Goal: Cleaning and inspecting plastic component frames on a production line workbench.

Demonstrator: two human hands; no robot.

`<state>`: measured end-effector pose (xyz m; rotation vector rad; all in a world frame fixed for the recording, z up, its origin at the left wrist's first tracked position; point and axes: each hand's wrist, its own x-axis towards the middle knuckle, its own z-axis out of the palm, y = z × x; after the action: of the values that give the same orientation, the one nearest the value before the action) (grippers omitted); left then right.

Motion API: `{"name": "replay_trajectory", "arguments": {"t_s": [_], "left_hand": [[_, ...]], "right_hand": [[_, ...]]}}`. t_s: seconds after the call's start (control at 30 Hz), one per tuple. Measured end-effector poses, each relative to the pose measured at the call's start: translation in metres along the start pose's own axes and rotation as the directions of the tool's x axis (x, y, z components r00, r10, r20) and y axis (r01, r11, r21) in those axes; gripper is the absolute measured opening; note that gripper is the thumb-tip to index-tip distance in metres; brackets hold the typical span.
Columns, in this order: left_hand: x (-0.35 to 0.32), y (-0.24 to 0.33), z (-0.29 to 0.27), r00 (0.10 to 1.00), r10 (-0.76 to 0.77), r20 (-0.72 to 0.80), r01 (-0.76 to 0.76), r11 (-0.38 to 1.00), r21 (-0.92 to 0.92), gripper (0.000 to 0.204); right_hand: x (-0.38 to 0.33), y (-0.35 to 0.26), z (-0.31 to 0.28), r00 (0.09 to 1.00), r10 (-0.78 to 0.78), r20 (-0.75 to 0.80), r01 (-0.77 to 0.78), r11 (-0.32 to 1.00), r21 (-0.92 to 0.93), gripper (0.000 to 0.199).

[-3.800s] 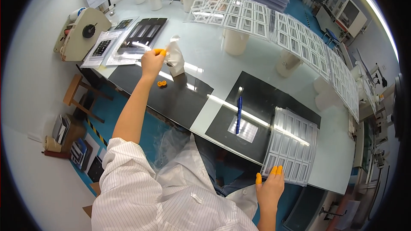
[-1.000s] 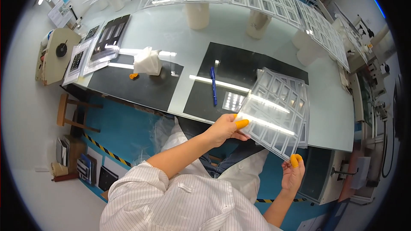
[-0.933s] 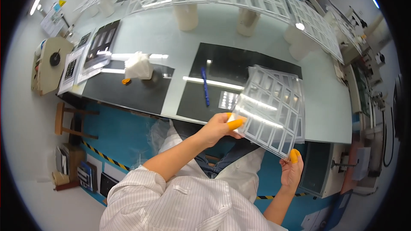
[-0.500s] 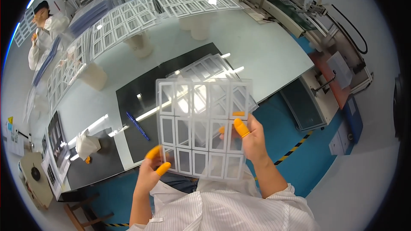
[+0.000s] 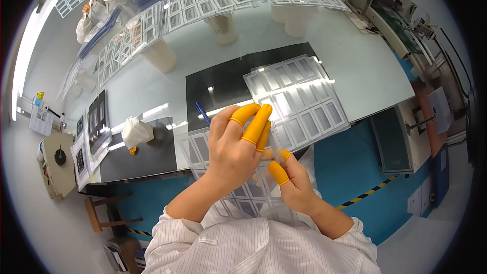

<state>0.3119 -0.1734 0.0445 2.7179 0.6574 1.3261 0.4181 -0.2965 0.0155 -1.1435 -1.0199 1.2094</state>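
A clear plastic sheet printed with rows of light-framed rectangles [image 5: 248,191] is held over my lap, partly covered by my hands. My right hand [image 5: 300,185], with orange finger cots, grips its right edge between thumb and fingers. Across its upper part reaches my left hand [image 5: 228,144], back turned up, its orange-capped fingers pressed together near that same edge. The left thumb is hidden, and I cannot make out what those fingers pinch. Beyond my hands, a stack of similar sheets [image 5: 309,102] lies on a black mat [image 5: 218,89].
A blue pen [image 5: 202,113] lies on the mat. Left of it are a crumpled white wipe [image 5: 137,131] and spare orange finger cots [image 5: 133,150]. Framed sheets [image 5: 208,0] rest on white tubs [image 5: 221,28] along the far edge. A co-worker [image 5: 101,5] is at far left.
My left hand has left the sheet's lower left side and crossed over its top toward the right edge. The sheet has tilted lower, uncovering the stack. The view has shifted left.
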Motion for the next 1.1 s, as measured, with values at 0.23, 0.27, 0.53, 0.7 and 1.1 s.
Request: {"name": "replay_trajectory", "arguments": {"t_s": [0.23,0.27,0.53,0.7,1.1], "left_hand": [[-0.010,-0.007,-0.001,0.986,0.165,0.035,-0.167,0.983,0.076,0.023],[-0.007,-0.007,-0.001,0.986,0.164,0.039,-0.166,0.983,0.077,0.023],[0.014,-0.029,-0.004,0.965,0.237,0.114,-0.250,0.962,0.113,0.023],[-0.004,-0.044,0.011,0.913,0.398,0.094,-0.407,0.906,0.116,0.031],[-0.102,-0.010,-0.018,0.963,-0.139,0.232,0.188,0.961,-0.202,0.016]], "right_hand": [[0.003,0.010,0.000,1.000,0.020,-0.019,-0.020,1.000,-0.024,0.025],[0.004,0.011,0.000,0.998,0.059,-0.003,-0.059,0.998,0.016,0.025],[0.006,0.012,0.001,0.997,0.076,0.013,-0.076,0.997,-0.014,0.024],[0.006,0.013,-0.001,0.993,0.112,0.041,-0.112,0.994,0.009,0.024],[0.008,0.046,-0.005,1.000,0.023,-0.020,-0.020,0.992,0.124,0.024]]}}
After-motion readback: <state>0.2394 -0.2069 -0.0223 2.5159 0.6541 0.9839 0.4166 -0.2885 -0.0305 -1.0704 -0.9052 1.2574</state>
